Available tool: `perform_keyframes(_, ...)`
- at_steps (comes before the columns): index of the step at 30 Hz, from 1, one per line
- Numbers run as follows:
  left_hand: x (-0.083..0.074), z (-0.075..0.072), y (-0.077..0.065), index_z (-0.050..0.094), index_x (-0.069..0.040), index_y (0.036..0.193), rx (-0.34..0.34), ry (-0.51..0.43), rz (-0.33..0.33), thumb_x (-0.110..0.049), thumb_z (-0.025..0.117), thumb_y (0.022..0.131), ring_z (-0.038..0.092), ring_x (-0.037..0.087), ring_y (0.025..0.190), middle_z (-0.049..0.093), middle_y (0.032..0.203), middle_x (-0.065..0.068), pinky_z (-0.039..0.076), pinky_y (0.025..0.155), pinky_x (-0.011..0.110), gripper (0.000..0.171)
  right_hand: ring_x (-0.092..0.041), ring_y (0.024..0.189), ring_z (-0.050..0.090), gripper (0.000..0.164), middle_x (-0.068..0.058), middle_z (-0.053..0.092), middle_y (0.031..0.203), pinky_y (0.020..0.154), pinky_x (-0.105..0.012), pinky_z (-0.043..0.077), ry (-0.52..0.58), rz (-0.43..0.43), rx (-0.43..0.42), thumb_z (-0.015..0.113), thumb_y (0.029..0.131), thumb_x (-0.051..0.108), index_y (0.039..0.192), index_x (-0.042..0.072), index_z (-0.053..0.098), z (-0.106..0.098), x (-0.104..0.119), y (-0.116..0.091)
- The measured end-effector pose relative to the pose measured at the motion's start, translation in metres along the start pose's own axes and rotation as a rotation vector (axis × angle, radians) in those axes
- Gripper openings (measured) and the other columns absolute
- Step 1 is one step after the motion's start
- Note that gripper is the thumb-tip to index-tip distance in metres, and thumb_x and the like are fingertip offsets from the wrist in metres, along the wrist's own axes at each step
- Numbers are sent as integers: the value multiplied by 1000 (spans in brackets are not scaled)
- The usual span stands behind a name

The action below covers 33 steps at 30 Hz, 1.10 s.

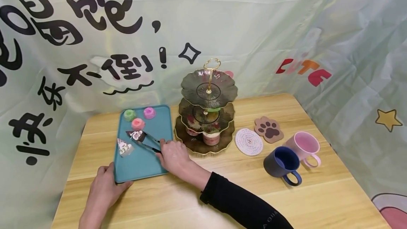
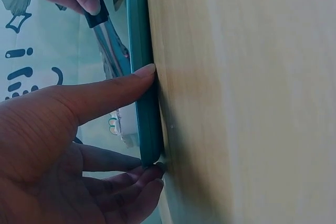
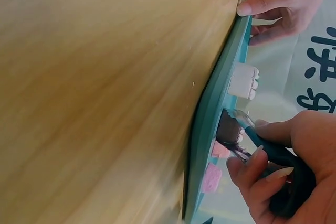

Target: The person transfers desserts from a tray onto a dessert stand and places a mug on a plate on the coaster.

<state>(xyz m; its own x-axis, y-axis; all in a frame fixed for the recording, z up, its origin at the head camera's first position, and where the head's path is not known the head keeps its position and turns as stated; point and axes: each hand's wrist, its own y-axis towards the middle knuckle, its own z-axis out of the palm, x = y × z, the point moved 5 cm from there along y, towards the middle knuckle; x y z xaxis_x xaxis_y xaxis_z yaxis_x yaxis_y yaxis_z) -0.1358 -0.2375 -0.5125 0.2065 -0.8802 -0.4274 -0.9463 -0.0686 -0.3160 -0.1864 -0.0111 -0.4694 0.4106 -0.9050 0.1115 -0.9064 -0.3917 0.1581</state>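
My right hand (image 1: 175, 156) grips a pair of tongs (image 1: 155, 149) with black handles (image 3: 275, 155). The tongs' tips lie on either side of a chocolate cake slice (image 1: 138, 136) with white topping, over the blue tray (image 1: 152, 165). At the tray's near left corner, my left hand (image 1: 103, 188) holds the rim, thumb on the front edge and fingers round the side. A white cake slice (image 1: 124, 148) stands near the tray's left edge. Behind the chocolate slice sit a pink-red ring-shaped cake (image 1: 138, 124), a green one (image 1: 129, 115) and a purple one (image 1: 149, 113).
Right of the tray rises a three-tier stand (image 1: 208, 116) with a gold handle; small cups (image 1: 211, 139) sit on its lowest tier. Further right lie a round coaster (image 1: 249, 141) and a paw-shaped coaster (image 1: 269, 129), beside a blue mug (image 1: 281, 162) and a pink mug (image 1: 303, 147).
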Motion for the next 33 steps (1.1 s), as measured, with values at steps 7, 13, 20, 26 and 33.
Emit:
perform_keyframes(7, -1, 1, -1, 24, 24, 154, 1, 5, -5, -32, 90, 87, 49, 61, 122, 37, 138, 48, 45, 104, 72, 108, -26, 63, 70, 37, -4, 67, 76, 45, -35, 52, -16, -12, -17, 72, 100, 46, 105, 10, 66, -12, -3, -8)
perform_keyframes(13, 1, 2, -1, 25, 24, 153, 9, 18, -17, -34, 90, 87, 49, 61, 121, 36, 137, 48, 45, 103, 72, 109, -28, 66, 71, 40, -5, 71, 81, 47, -36, 52, 1, -16, -36, 70, 101, 47, 116, 10, 70, -45, -8, -25)
perform_keyframes(20, -1, -1, -1, 25, 25, 152, -7, 27, 13, -34, 90, 87, 50, 62, 121, 37, 137, 48, 46, 102, 72, 110, -26, 62, 69, 41, -5, 69, 77, 46, -38, 51, 72, -56, -172, 73, 100, 42, 120, 7, 70, -96, -29, -51)
perform_keyframes(26, -2, 0, -1, 27, 25, 152, -14, 25, 27, -35, 91, 86, 51, 61, 119, 39, 135, 47, 47, 101, 71, 109, -27, 61, 69, 43, -8, 69, 76, 46, -41, 51, 126, -39, -250, 75, 100, 41, 122, 4, 71, -126, -55, -71)
perform_keyframes(33, -1, 1, -1, 26, 24, 152, 4, 24, 15, -36, 90, 86, 50, 60, 119, 38, 135, 47, 47, 102, 71, 110, -25, 57, 67, 41, -5, 69, 71, 44, -40, 49, 127, 8, -290, 77, 99, 35, 121, 1, 72, -144, -84, -85)
